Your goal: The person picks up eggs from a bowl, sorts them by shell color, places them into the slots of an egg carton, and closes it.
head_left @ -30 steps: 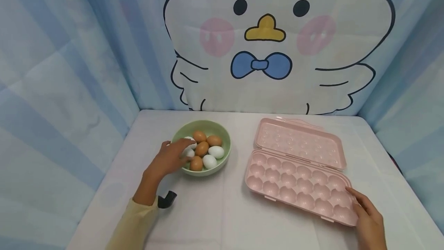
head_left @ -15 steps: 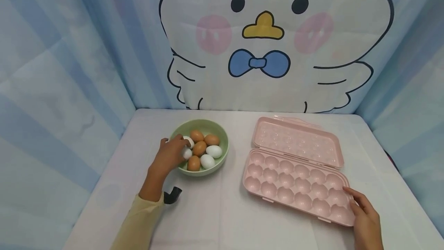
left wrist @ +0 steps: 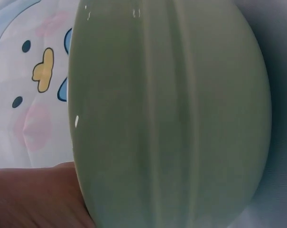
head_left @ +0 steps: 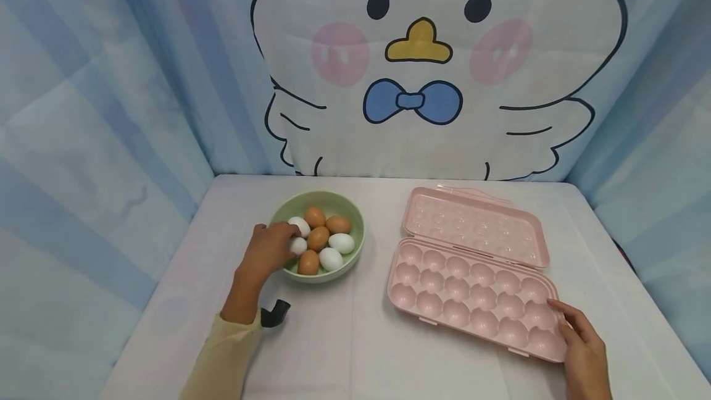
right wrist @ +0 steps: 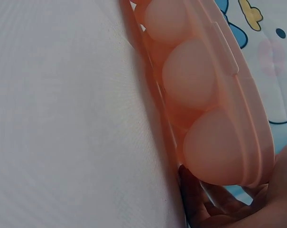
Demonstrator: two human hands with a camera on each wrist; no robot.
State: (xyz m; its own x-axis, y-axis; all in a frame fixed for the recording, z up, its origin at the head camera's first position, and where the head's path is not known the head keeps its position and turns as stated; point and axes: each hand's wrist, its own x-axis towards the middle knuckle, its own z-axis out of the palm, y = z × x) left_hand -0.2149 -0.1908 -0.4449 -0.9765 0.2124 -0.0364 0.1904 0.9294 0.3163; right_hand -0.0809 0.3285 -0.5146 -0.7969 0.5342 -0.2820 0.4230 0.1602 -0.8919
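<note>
A light green bowl (head_left: 355,245) on the left of the table holds brown and white eggs. My left hand (head_left: 268,250) reaches over its left rim, thumb and fingertips curled around a white egg (head_left: 298,246). Another white egg (head_left: 300,226) lies just beyond those fingers. The left wrist view shows mostly the outside of the bowl (left wrist: 171,114), with part of the hand (left wrist: 36,197) at lower left. On the right lies a pink egg box (head_left: 480,299), open, its cups bare. My right hand (head_left: 586,350) grips its right end, fingers curled under the end in the right wrist view.
The box's lid (head_left: 478,227) lies folded back behind the cups. A white cloth (head_left: 366,338) covers the table. A curtain printed with a cartoon bird (head_left: 422,134) stands behind, and blue striped curtains (head_left: 100,141) close in both sides.
My left hand has drawn its fingers in, lower onto the white egg at the bowl's left side. The right hand stays on the egg box. The head view has shifted slightly.
</note>
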